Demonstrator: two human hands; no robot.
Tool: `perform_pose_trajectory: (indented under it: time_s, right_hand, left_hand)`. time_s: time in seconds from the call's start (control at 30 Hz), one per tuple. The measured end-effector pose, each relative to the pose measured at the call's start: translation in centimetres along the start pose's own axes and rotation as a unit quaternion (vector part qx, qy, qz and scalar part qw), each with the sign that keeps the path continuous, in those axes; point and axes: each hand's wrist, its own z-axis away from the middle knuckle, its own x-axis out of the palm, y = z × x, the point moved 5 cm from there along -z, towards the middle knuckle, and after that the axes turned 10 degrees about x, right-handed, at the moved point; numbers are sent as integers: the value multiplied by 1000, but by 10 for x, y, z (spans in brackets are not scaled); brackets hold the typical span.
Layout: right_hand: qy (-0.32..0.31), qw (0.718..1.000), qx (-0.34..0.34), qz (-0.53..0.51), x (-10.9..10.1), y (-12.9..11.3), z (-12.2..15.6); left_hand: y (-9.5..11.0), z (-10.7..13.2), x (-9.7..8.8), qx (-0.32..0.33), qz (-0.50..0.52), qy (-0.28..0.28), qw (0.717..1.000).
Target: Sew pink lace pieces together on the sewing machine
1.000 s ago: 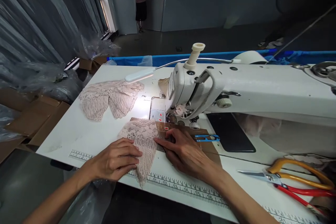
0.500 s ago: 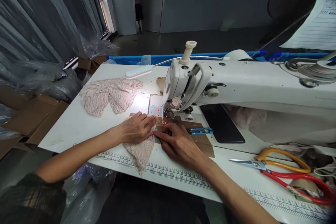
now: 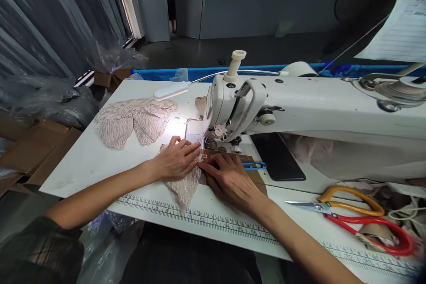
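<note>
A pale pink lace piece (image 3: 183, 186) lies on the white sewing table (image 3: 83, 159), its far end near the needle of the white sewing machine (image 3: 299, 106). My left hand (image 3: 176, 159) rests flat on the lace with fingers stretched toward the presser foot. My right hand (image 3: 229, 179) presses flat on a brown cardboard guide (image 3: 258, 178) beside the lace, fingertips meeting the left hand's. Neither hand grips anything.
A stack of lace pieces (image 3: 133, 122) lies at the table's far left under the lamp (image 3: 171, 90). Blue thread snips (image 3: 254, 166) sit right of my hands. Red and yellow scissors (image 3: 359, 215) lie at the right. Cardboard boxes (image 3: 43, 146) and plastic stand at left.
My left hand slid forward along the lace from the near edge up toward the needle. The right hand moved slightly forward with it. The view shifted a little.
</note>
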Motion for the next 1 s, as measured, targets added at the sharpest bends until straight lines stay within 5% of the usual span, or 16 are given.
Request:
perform_pose_trajectory:
  time_s: [0.27,1.0]
  right_hand:
    - [28,999,17,-9,2,17,4]
    - [37,998,52,-14,5,13,8]
  left_hand:
    - [-11,-14,6,-11,32,12,999]
    - [-17,-16,2,6,67,-28,997]
